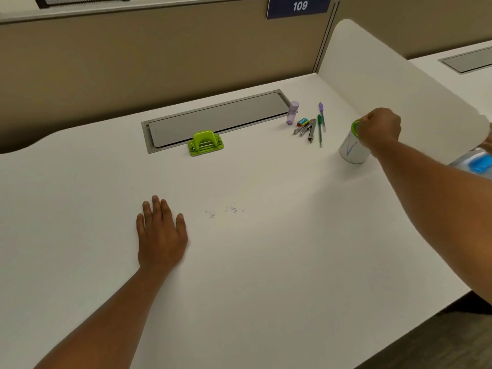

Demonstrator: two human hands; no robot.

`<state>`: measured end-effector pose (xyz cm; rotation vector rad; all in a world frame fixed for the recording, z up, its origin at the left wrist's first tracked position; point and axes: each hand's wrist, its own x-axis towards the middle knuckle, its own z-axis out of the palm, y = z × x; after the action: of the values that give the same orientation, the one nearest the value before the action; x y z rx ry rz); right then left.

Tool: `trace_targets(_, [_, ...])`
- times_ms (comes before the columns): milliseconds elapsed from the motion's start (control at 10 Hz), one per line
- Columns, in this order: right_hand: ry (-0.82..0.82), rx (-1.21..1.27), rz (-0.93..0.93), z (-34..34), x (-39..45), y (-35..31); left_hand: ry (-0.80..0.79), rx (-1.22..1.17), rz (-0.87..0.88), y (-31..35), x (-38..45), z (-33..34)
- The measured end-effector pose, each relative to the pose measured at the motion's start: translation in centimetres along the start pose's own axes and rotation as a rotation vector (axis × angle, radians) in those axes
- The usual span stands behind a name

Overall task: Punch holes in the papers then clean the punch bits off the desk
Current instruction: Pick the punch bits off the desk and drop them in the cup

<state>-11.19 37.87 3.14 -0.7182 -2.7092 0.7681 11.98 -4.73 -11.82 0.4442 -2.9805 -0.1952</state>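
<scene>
A green hole punch (206, 143) stands at the front edge of the grey cable hatch. Several small paper punch bits (225, 210) lie scattered on the white desk (266, 262) near its middle. My left hand (159, 233) lies flat and open on the desk, just left of the bits. My right hand (379, 127) is closed around the green-rimmed top of a white cylindrical container (352, 149) that stands at the right side of the desk. No sheets of paper show in view.
A grey cable hatch (215, 117) is set into the desk's back. Beside it are a purple tube (292, 113), an eraser (303, 121), staple strips (306, 129) and two pens (320, 123). A white divider (399, 75) rises on the right; a blue-and-clear object (476, 162) sits by my right forearm.
</scene>
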Motion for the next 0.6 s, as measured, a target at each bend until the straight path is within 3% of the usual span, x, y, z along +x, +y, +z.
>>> trace_targets(300, [0.006,-0.275,-0.135,0.2,1.3,1.7,-0.008,0.005,-0.008,0.2,0.3,0.0])
trace_targets(600, [0.018,-0.183,-0.179,0.4,1.1,2.1,-0.006,0.010,-0.010,0.3,0.3,0.0])
